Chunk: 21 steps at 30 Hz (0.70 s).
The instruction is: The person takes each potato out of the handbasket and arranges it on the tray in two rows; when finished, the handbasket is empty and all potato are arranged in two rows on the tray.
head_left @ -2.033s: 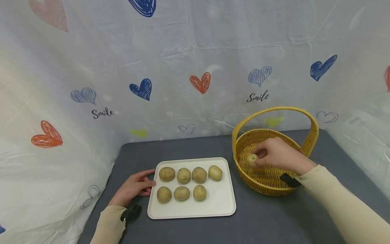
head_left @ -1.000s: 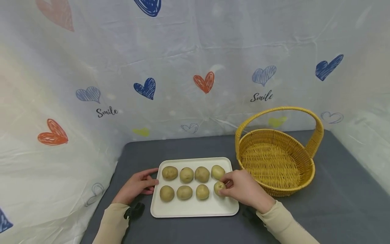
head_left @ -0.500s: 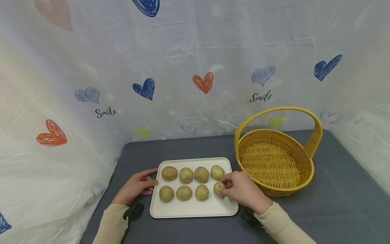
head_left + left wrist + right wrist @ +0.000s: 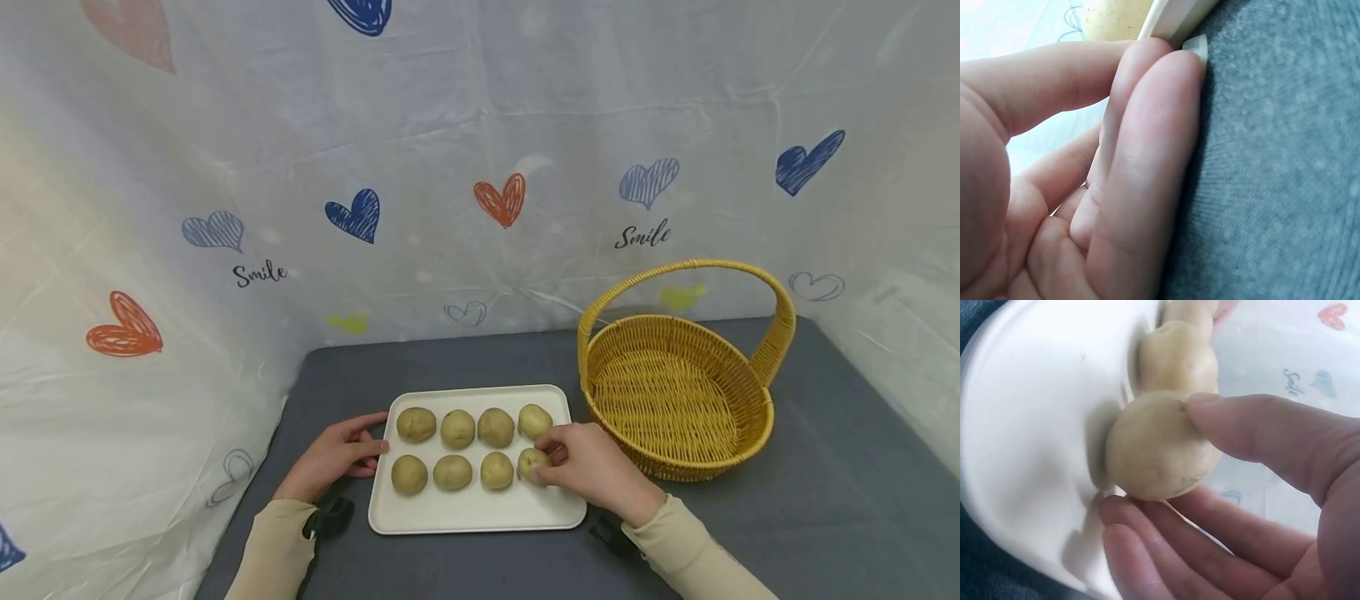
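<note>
In the head view, my right hand (image 4: 600,468) pinches a pale potato (image 4: 531,463) at the right end of the front row on a white tray (image 4: 465,518). The right wrist view shows the thumb on one side of this potato (image 4: 1157,453) and fingers on the other; it seems to rest on the tray. Several other potatoes (image 4: 452,472) lie there in two rows. My left hand (image 4: 330,458) touches the tray's left edge with index finger and thumb. Up close in the left wrist view, fingertips (image 4: 1163,94) meet the tray rim (image 4: 1175,19).
A yellow wicker basket (image 4: 667,396) with a tall arched handle stands just right of the tray, near my right hand. Dark grey cloth (image 4: 450,362) covers the table. Behind hangs a white curtain (image 4: 420,142) printed with hearts.
My right hand has brought the potato leftward from over the basket down to the tray's front row, then nudged it slightly left. The left hand stays at the tray's edge.
</note>
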Each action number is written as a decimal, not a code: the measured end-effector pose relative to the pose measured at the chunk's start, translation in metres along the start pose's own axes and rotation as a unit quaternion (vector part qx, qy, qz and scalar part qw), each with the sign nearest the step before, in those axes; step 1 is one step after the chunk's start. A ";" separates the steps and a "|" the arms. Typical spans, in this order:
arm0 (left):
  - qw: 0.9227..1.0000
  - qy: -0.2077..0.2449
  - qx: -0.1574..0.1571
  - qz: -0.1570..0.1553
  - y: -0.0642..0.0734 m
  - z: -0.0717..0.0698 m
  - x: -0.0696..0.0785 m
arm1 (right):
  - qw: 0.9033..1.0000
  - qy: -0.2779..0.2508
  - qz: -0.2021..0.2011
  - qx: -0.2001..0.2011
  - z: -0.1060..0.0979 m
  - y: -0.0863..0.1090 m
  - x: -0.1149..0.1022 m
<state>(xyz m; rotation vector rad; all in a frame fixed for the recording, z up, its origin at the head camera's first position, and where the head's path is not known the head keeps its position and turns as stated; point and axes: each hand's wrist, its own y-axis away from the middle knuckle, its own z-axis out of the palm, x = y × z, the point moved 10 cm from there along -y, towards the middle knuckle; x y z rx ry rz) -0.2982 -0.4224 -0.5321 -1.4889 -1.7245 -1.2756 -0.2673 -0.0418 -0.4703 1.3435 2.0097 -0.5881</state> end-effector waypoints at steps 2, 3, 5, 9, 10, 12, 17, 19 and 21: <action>1.000 0.000 0.000 0.001 0.001 0.000 0.000 | 1.000 0.003 -0.005 0.000 0.000 0.000 -0.002; 1.000 -0.001 0.000 0.001 0.001 -0.001 0.000 | 1.000 0.005 -0.008 0.001 -0.001 0.000 -0.003; 1.000 -0.001 0.000 0.001 0.001 -0.001 0.000 | 1.000 0.009 -0.011 0.006 -0.002 -0.001 -0.004; 1.000 -0.003 0.001 0.001 0.000 -0.003 -0.001 | 1.000 0.011 -0.009 0.009 -0.005 -0.001 -0.004; 1.000 -0.003 0.003 0.001 0.000 -0.003 -0.002 | 1.000 0.012 -0.008 0.007 -0.004 -0.001 -0.004; 1.000 -0.006 0.004 0.001 -0.002 -0.004 -0.003 | 1.000 0.014 -0.005 0.001 -0.003 -0.002 -0.003; 1.000 -0.009 0.004 0.003 -0.004 -0.005 -0.003 | 1.000 0.023 0.007 -0.002 -0.005 -0.001 -0.003; 1.000 -0.008 -0.002 0.007 -0.005 -0.004 -0.001 | 1.000 0.024 0.014 -0.001 -0.009 0.001 -0.003; 1.000 -0.008 -0.010 0.010 -0.004 -0.004 0.003 | 1.000 0.019 0.017 0.002 -0.015 0.005 -0.005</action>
